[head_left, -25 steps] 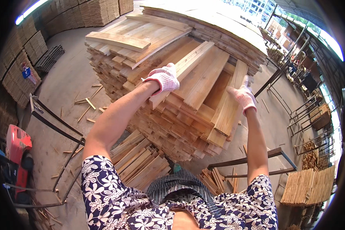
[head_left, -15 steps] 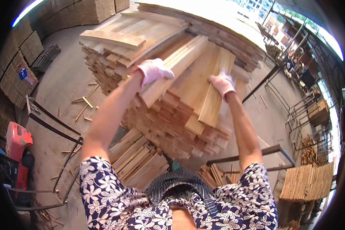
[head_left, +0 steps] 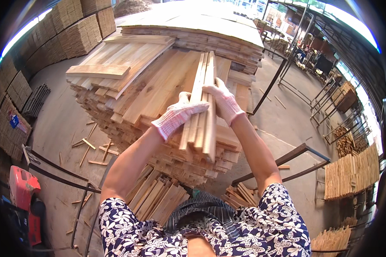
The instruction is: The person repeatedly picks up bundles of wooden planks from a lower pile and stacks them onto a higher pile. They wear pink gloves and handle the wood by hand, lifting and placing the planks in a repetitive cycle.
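as the l grip (head_left: 181, 113) pinched the boards (head_left: 198, 128) from the l, the r grip (head_left: 224, 101) clasped their r side, w/ all of them over the lumber stack (head_left: 156, 92), contact btwn unclear.

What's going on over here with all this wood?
A person in white-and-pink knitted gloves is gripping a bundle of narrow, pale wooden boards, left hand on one side and right hand on the other. The boards stand on edge, side by side, above a big, layered stack of pale timber. Shorter wooden pieces lie in a pile below.
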The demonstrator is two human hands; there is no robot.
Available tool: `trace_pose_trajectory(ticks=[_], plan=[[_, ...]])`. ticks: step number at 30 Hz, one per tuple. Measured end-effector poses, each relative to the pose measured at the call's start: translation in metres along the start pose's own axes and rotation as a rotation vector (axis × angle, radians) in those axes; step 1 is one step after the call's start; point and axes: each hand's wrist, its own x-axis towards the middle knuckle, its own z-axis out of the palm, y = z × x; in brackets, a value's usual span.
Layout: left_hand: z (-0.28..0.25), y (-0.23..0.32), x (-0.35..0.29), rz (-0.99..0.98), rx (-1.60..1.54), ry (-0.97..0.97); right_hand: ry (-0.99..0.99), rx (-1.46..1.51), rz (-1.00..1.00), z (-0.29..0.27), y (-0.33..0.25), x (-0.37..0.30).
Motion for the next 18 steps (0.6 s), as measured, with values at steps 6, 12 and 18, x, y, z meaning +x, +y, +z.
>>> trace_pose_trajectory(ticks=[6, 12, 18], plan=[[-0.001, 0.029, -0.037, 0.132, -0.056, -0.037, 0.155, -0.316, -0.048, -0.058, -0.022, -0.077], [0.013, 0.035, -0.024, 0.300, -0.187, -0.087, 0.194, -1.418, -0.055, -0.099, 0.063, 0.012], [0.060, 0.059, -0.021, 0.132, 0.168, -0.024, 0.011, -0.272, 0.091, -0.133, 0.046, 0.014]])
